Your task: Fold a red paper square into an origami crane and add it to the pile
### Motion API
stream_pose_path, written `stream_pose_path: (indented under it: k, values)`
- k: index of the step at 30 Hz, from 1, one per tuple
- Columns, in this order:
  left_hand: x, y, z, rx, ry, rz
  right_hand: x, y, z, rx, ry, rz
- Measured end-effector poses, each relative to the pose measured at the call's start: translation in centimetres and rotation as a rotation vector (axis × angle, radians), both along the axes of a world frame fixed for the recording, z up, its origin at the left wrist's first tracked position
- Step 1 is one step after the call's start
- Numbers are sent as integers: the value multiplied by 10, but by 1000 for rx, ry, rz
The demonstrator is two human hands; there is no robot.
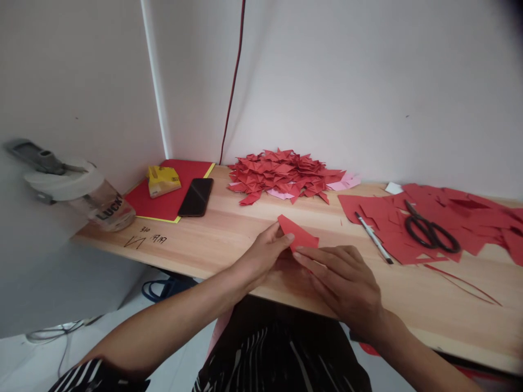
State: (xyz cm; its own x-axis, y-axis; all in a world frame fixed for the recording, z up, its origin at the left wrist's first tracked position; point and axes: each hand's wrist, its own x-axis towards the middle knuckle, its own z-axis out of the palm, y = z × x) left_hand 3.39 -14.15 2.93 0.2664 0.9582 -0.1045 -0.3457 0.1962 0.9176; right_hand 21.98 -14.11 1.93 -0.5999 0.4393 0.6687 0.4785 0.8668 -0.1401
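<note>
A small piece of red paper [297, 231] with straight, angular edges is held between my two hands just above the front of the table. My left hand [266, 250] pinches its left side, thumb on top. On its lower right edge press the fingertips of my right hand [347, 280]. Behind it lies a heap of folded red paper stars [281, 171], with some pink paper [346, 181] at its edge. The underside of the held paper is hidden.
To the right, black-handled scissors [431, 231] and a pen [373, 238] lie on red paper sheets [469, 218]. At left are a phone [196, 197], a yellow packet [163, 181] on red card [143, 204], and a clear bottle [98, 201]. The wooden table [220, 239] meets the wall.
</note>
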Motion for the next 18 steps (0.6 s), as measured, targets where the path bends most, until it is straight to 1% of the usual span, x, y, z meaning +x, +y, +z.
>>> stream_pose_path:
  k: [1,3,6,7,8,9,10,11,12,13,14,16,17,18]
  values:
    - [2,7,-1,-73,-47,-23,-3,1,0,12,-26,5]
    - [3,23,-2,-136,-79,-22,-6,3,3,23,-66,30]
    - [0,45,-3,-79,-47,-11,-1,14,11,2,-64,85]
    - [-1,52,-4,-46,-35,-23,2,22,16,-17,-44,75]
    - [-2,59,-5,-11,-22,-34,6,31,22,-44,19,20]
    - [-3,64,-6,24,-6,-41,10,43,28,-103,100,-74]
    - [-3,68,-7,51,13,-55,14,56,33,-184,201,-195]
    - [-4,71,-9,72,26,-70,17,69,38,-291,276,-283]
    - [-4,72,-11,84,34,-88,19,82,41,-404,338,-327]
    - [-4,73,-13,86,39,-108,20,93,42,-553,373,-334]
    - [-4,73,-14,83,43,-126,21,102,42,-715,376,-308]
    - [-4,72,-18,68,54,-152,20,112,35,-1047,382,-180]
    - [-4,71,-19,59,63,-158,19,113,31,-1188,401,-112]
    - [-4,70,-19,50,69,-159,18,112,26,-1298,409,-57]
